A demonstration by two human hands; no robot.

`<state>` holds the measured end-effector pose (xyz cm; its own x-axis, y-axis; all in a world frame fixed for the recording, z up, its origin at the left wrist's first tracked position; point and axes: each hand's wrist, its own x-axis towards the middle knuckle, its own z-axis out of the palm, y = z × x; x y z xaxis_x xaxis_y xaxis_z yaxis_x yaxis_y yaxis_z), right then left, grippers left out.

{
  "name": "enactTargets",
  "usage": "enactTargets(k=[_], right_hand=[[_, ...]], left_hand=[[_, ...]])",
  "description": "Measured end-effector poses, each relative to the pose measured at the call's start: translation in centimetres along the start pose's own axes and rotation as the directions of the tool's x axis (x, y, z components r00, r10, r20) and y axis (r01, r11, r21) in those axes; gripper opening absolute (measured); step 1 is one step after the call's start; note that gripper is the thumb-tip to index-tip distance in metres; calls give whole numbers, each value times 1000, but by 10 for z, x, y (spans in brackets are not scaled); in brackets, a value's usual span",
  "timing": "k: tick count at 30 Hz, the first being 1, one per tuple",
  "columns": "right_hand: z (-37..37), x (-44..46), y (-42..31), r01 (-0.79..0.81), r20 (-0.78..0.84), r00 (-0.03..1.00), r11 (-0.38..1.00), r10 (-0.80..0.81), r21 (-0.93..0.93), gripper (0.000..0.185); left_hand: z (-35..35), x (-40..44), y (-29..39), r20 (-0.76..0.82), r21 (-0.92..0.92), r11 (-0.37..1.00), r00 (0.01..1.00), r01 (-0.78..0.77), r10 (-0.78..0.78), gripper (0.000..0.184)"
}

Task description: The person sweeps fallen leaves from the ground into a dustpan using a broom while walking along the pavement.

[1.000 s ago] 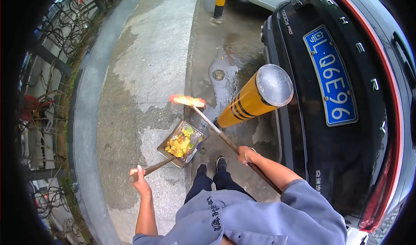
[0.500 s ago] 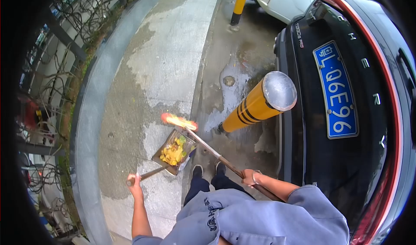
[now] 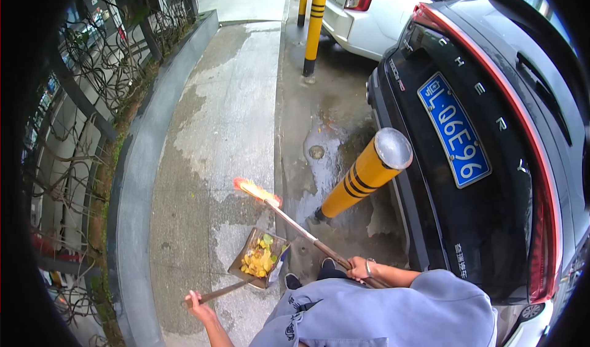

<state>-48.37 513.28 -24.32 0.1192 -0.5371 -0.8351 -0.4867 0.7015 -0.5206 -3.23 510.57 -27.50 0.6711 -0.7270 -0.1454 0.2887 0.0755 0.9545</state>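
Note:
My left hand (image 3: 199, 302) is closed round the end of the long handle of a dustpan (image 3: 246, 244). Yellow and green leaves (image 3: 259, 260) lie heaped in the pan, which rests on the pavement in front of my feet. My right hand (image 3: 359, 268) grips the brown shaft of a broom (image 3: 299, 229). The broom's orange-red head (image 3: 258, 192) is beyond the dustpan, apart from it, over the wet paving. Its bristles look washed out by glare, so their detail is lost.
A yellow and black bollard (image 3: 359, 181) stands close ahead on the right, beside a dark parked car (image 3: 442, 224). Further off are more bollards (image 3: 313, 34) and a white car (image 3: 359, 21). A grey kerb (image 3: 144, 156) with bare vines behind runs along the left.
The view has tilted up, showing more of the path ahead. The broom head has moved away from the dustpan's edge, leaving a wider gap. Both hands keep their holds.

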Motion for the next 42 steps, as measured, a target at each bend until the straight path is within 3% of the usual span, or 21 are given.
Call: enactTargets(k=[4, 6, 9, 12, 15, 17, 24, 26, 27, 31, 33, 36, 38, 42], right_hand=[[-8, 14, -37, -9, -147, 989, 980, -21, -198, 13], [-23, 39, -41, 39, -170, 982, 964, -87, -263, 12], [-43, 62, -66, 16, -195, 980, 998, -28, -60, 11], [-73, 89, -92, 67, -191, 978, 995, -80, -75, 11], [-94, 117, -110, 62, -204, 977, 997, -69, -41, 12], [-112, 126, -130, 56, -232, 971, 997, -65, -44, 13], [-151, 192, -170, 62, -282, 959, 985, -14, 161, 11], [-157, 222, -172, 66, -311, 950, 988, -21, 137, 10], [-163, 208, -202, 39, -316, 948, 962, 50, 271, 9], [-177, 243, -224, -21, -382, 919, 981, 95, 195, 11], [-189, 235, -253, -11, -389, 906, 930, 165, 368, 10], [-206, 232, -276, 47, -398, 891, 827, 220, 561, 8], [-219, 240, -274, 104, -428, 880, 798, 205, 594, 8], [-266, 250, -288, 49, -424, 845, 743, 325, 667, 8]], left_hand=[[28, 26, 20, -58, 66, 995, 995, -79, 83, 24], [55, 43, 29, -126, 194, 977, 986, -84, 110, 28], [83, 86, 24, -124, 200, 973, 982, -116, 143, 28], [118, 121, 27, -68, 165, 971, 980, -176, 189, 27], [159, 150, 42, -121, 236, 957, 972, -167, 200, 27], [198, 169, 53, -130, 169, 963, 963, -212, 235, 26], [304, 258, 48, -24, 143, 959, 968, -245, 250, 27], [338, 289, 42, 137, 86, 966, 964, -242, 229, 28], [356, 303, 38, 149, 93, 967, 964, -236, 221, 28], [451, 356, 26, 256, 20, 987, 955, -162, 152, 28], [493, 381, 22, 329, 31, 989, 936, -144, 126, 28], [561, 408, 13, 496, -21, 987, 855, -158, 148, 29], [610, 412, 8, 574, -14, 987, 807, -161, 140, 29], [701, 414, -32, 696, 22, 992, 714, -123, 74, 27]])
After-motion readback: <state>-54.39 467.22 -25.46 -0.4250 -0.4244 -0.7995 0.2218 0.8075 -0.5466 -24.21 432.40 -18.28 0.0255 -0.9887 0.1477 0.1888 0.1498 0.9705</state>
